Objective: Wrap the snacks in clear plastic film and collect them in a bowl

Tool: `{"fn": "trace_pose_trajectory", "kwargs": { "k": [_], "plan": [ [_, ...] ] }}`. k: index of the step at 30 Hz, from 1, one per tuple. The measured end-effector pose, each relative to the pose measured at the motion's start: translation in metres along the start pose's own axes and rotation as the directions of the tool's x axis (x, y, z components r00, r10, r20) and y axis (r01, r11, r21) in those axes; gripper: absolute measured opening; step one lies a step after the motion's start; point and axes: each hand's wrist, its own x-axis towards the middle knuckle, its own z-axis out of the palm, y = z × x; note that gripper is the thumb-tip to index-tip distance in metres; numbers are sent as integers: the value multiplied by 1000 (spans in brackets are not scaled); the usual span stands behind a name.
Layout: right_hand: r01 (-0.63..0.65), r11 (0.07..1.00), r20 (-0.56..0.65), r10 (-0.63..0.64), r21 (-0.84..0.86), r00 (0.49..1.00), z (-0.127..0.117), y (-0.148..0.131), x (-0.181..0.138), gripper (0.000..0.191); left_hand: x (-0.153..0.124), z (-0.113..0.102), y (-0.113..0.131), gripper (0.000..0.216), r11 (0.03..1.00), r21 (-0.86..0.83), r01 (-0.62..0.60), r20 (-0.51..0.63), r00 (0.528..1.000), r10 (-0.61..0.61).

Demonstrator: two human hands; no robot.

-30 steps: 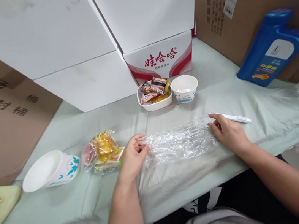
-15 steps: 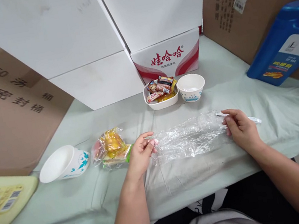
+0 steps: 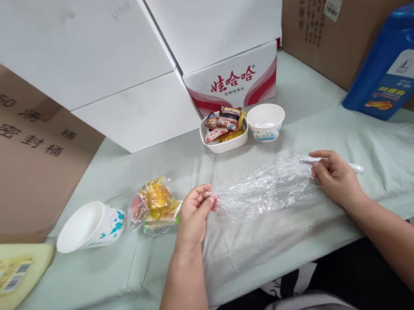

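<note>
A crinkled clear plastic bag stretches between my two hands, just over the green cloth. My left hand pinches its left end between thumb and fingers. At the other end my right hand is closed on the bag's right edge. A white pen-like tool lies under or behind my right hand, its ends showing on both sides; whether my fingers touch it I cannot tell. Left of my left hand lie wrapped snacks in clear packaging, partly hidden by the hand.
Behind the bag stand a white tray of wrapped snacks and a white paper bowl. Another paper bowl lies tilted at left, near a yellow bottle. A blue bottle leans at right. White boxes and cardboard boxes line the back.
Both hands keep their grip on the plastic bag and have barely moved. The bag looks slightly more gathered into a narrow strip. The whole view has shifted a little.
</note>
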Motion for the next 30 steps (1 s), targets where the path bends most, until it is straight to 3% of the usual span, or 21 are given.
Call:
{"fn": "trace_pose_trajectory", "kwargs": {
  "k": [5,10,15,19,23,30],
  "plan": [
    [3,999,-18,-4,-33,1000,1,-2,-1,32,1,3,-5,42,995,102,-23,-109,993,34],
    [44,986,-5,-45,-158,999,2,3,-1,29,4,-1,-16,30,918,395,-33,-176,978,111],
    [80,980,55,-71,-183,996,4,8,-1,33,4,-5,-23,11,722,688,-68,-93,979,181],
    [169,960,71,-157,-222,985,4,3,-3,33,0,-5,-20,5,597,794,-115,-21,976,216],
    [315,900,101,-298,-301,949,3,-3,-3,11,-2,-6,-18,10,538,828,-156,35,973,228],
    [498,730,247,-433,-469,867,8,0,-3,30,2,-9,-23,28,377,889,-260,152,944,292]
  ]
}}
